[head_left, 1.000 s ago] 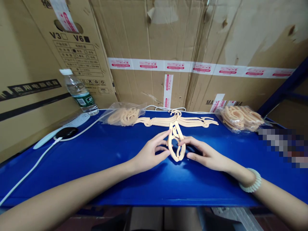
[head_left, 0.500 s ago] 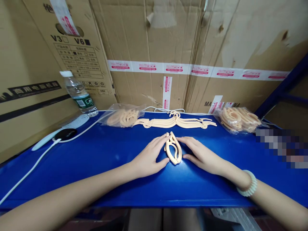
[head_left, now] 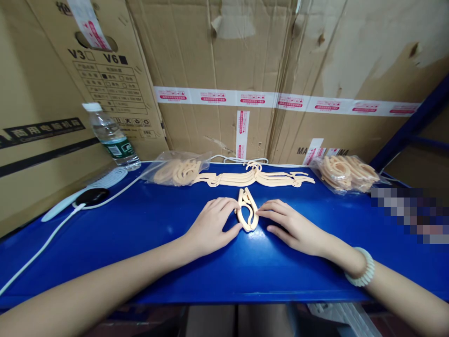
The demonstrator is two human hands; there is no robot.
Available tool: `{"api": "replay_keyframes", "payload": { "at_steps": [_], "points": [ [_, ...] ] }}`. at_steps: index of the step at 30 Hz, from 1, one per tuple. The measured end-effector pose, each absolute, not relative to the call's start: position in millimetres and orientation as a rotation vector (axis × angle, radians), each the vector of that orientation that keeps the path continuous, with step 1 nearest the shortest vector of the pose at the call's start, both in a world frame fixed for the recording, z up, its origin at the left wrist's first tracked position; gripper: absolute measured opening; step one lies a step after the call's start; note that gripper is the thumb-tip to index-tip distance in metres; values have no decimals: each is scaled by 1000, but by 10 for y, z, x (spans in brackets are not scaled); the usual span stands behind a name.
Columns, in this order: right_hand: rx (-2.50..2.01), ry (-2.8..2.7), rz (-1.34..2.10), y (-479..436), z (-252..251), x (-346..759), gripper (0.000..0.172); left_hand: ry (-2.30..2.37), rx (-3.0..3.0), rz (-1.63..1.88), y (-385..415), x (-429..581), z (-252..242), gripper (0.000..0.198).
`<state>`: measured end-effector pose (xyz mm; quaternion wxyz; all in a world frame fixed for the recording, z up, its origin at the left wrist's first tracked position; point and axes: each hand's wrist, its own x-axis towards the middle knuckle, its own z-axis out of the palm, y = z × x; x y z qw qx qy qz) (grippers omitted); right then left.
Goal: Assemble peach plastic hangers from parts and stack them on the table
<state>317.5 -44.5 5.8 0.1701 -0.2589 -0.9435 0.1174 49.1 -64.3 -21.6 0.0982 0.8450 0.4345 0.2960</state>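
Observation:
A small bundle of cream plastic hanger pieces [head_left: 247,213] lies on the blue table [head_left: 147,224] in the middle. My left hand [head_left: 213,225] curls around its left side, fingers bent and thumb at its near end. My right hand [head_left: 291,226] presses its right side with fingers pinched close together; a white bead bracelet is on that wrist. Both hands grip the bundle between them. Behind it a row of assembled cream hangers [head_left: 254,177] lies flat across the table.
Two clear bags of cream parts sit at the back, one left [head_left: 178,169] and one right [head_left: 347,172]. A water bottle [head_left: 110,135], a white fan and a black puck with a white cable [head_left: 45,236] occupy the left. Cardboard boxes [head_left: 245,70] wall the back.
The bundle was held up off the table a second ago; now it lies flat on it, pushed slightly left and away, with both hands closed tighter around it.

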Motion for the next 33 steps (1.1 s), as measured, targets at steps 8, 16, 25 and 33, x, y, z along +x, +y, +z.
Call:
{"api": "replay_keyframes", "payload": {
  "at_steps": [8,16,25,33],
  "points": [
    [-789,-2726,363,-459,60,3195,44,1257,2460,892,-599,459,-251,28],
    [-731,-2691,438,-435,100,3204,36,1205,2433,873,-587,436,-267,29],
    [-839,-2538,511,-326,110,3346,15,1213,2156,1086,-602,442,-130,17],
    [-930,-2526,397,-254,136,3416,29,1238,1839,1109,-530,400,-132,40]
  ]
}}
